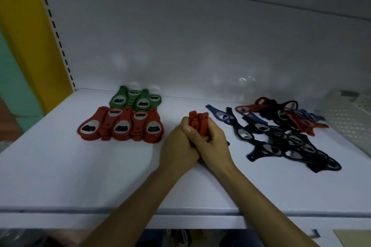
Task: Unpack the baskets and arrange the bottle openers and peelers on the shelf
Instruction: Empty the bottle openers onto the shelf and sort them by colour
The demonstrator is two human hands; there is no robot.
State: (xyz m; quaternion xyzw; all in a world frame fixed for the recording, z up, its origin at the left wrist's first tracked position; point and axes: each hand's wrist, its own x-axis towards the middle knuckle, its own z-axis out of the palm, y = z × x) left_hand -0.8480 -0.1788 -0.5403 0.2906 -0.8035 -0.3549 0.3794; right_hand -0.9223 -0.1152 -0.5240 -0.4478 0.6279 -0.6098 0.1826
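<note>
Both hands, left hand (178,147) and right hand (213,142), curl together around a stack of red bottle openers (197,123), upright on the shelf (60,176). Left of the stack: sorted red openers (120,126), green openers (134,99) behind. Right of it: a loose pile of openers (281,134).
</note>
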